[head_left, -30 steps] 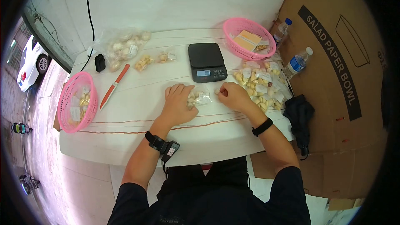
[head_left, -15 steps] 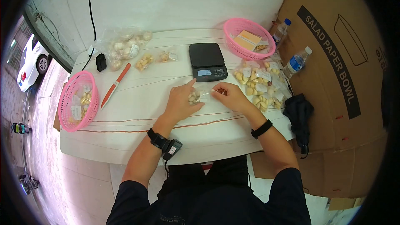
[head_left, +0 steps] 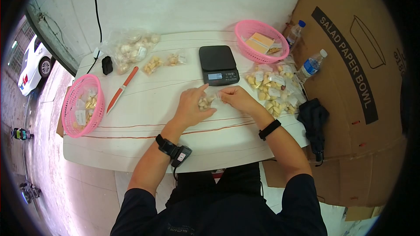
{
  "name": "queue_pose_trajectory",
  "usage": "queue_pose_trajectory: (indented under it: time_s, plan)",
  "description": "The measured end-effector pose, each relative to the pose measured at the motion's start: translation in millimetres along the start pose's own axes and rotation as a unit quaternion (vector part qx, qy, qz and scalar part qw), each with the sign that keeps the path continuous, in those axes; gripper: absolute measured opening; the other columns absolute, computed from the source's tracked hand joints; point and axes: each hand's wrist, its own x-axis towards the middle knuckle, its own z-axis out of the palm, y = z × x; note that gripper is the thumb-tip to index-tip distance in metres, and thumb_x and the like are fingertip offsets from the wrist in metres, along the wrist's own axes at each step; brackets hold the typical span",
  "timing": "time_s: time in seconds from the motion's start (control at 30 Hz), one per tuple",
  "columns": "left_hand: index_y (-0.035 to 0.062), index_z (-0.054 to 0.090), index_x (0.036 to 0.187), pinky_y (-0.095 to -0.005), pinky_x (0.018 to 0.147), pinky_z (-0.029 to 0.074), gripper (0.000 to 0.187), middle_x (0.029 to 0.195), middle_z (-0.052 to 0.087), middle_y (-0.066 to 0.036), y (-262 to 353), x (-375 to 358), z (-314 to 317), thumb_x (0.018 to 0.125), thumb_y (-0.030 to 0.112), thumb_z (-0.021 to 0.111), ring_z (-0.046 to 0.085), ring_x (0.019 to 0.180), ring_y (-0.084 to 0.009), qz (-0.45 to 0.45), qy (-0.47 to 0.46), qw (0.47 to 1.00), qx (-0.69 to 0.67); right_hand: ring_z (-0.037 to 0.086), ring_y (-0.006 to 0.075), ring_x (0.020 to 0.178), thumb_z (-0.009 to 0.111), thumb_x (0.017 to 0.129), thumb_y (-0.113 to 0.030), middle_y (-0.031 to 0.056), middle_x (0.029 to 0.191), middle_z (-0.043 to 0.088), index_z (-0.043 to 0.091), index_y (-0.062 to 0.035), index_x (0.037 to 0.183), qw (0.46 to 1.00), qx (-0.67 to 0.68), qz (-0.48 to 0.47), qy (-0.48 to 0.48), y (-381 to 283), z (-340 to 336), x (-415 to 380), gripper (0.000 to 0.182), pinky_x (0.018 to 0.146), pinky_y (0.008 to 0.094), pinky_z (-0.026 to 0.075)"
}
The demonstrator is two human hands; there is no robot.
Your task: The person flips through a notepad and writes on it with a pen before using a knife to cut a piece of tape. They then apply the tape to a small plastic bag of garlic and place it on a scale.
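Note:
A small clear bag of pale pieces (head_left: 205, 102) lies on the white table just below the black digital scale (head_left: 217, 64). My left hand (head_left: 192, 105) is curved round the bag's left side, thumb and fingers apart at its edges, holding it. From the right, my right hand (head_left: 237, 98) pinches the bag's right end between thumb and fingers. Nothing rests on the scale's platform, and its display is lit.
Filled bags (head_left: 273, 88) lie at the right, below a pink basket (head_left: 283, 55) holding a notebook. Another pink basket (head_left: 101, 105) stands left, near an orange-handled knife (head_left: 123, 88). More bags (head_left: 131, 50) lie at the back left. Bottles (head_left: 312, 64) and a folded umbrella (head_left: 313, 118) are rightmost.
My right hand has shifted slightly left, closer to my left hand, still pinching the bag's end. The white label seen on the bag before is no longer clearly visible.

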Motion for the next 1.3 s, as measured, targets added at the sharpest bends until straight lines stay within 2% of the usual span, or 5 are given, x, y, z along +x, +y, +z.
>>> queue_pose_trajectory:
  time_s: [0.17, 0.57, 0.97, 1.17, 1.3]
  plan:
    - [0.0082, 0.055, 0.139, -0.0454, 0.096, 0.040, 0.081, 0.103, 0.066, -0.010, -2, -1, 0, 0.068, 0.033, 0.086, 0.060, 0.102, -0.0292, 0.028, -0.004, 0.999, 0.026, 0.053, 0.0066, 0.066, 0.066, 0.095, -0.021, -0.0020, 0.073, 0.062, 0.074, -0.0022, 0.090, 0.993, 0.056, 0.093, -0.053, -6, 2, -1, 0.022, 0.061, 0.0244, 0.044]
    - [0.0076, 0.055, 0.139, -0.0441, 0.094, 0.042, 0.083, 0.104, 0.064, -0.010, -2, -1, 1, 0.065, 0.029, 0.088, 0.060, 0.100, -0.0298, 0.046, -0.006, 0.998, 0.053, 0.055, 0.0084, 0.068, 0.066, 0.093, -0.020, -0.0007, 0.073, 0.064, 0.074, 0.0011, 0.092, 0.999, 0.005, -0.002, -0.043, -7, 7, -4, 0.023, 0.064, 0.0255, 0.045]
    - [0.0097, 0.060, 0.133, -0.0407, 0.087, 0.046, 0.072, 0.098, 0.064, -0.009, 4, 0, -1, 0.068, 0.025, 0.088, 0.058, 0.093, -0.0281, 0.003, 0.038, 0.999, 0.010, 0.055, 0.0075, 0.069, 0.071, 0.089, -0.018, -0.0003, 0.085, 0.066, 0.072, -0.0043, 0.103, 0.986, -0.066, -0.085, 0.126, -20, 3, -22, 0.019, 0.066, 0.0240, 0.047]
    - [0.0094, 0.059, 0.134, -0.0400, 0.086, 0.048, 0.075, 0.099, 0.064, -0.009, 5, -1, -1, 0.067, 0.022, 0.088, 0.059, 0.094, -0.0272, 0.011, 0.067, 0.998, -0.013, 0.054, 0.0065, 0.068, 0.074, 0.089, -0.020, -0.0021, 0.083, 0.064, 0.071, -0.0044, 0.096, 0.996, -0.016, 0.012, 0.091, -40, 6, -32, 0.017, 0.065, 0.0236, 0.047]
    - [0.0085, 0.058, 0.136, -0.0382, 0.085, 0.049, 0.077, 0.098, 0.063, -0.010, 8, -1, -2, 0.066, 0.019, 0.088, 0.060, 0.093, -0.0264, 0.022, 0.075, 0.996, -0.031, 0.059, 0.0112, 0.076, 0.073, 0.090, -0.019, 0.0018, 0.089, 0.067, 0.074, -0.0050, 0.100, 0.983, -0.072, -0.125, 0.114, -35, 13, -27, 0.018, 0.069, 0.0265, 0.049]
